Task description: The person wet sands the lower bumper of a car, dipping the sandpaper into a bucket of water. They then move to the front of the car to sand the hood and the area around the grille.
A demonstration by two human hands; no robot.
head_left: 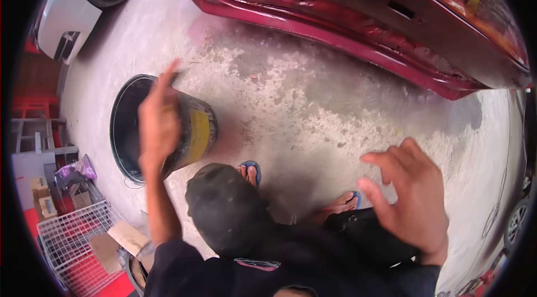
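Observation:
My left hand is raised in front of a large black bucket with a yellow band, its open top showing on the left in this view. The hand is smeared by motion; one finger stretches upward, and the others blur together. A small dark patch shows beside the fingers, and I cannot tell whether the hand holds it. On the right, my right hand hovers over the floor and dark clothing, fingers curved and thumb apart from the index finger, with nothing between them.
A dark red car body panel spans the top. At upper left stands a white car with its wheel. A white wire rack and cardboard pieces lie at lower left. Sandalled feet rest on the stained concrete floor.

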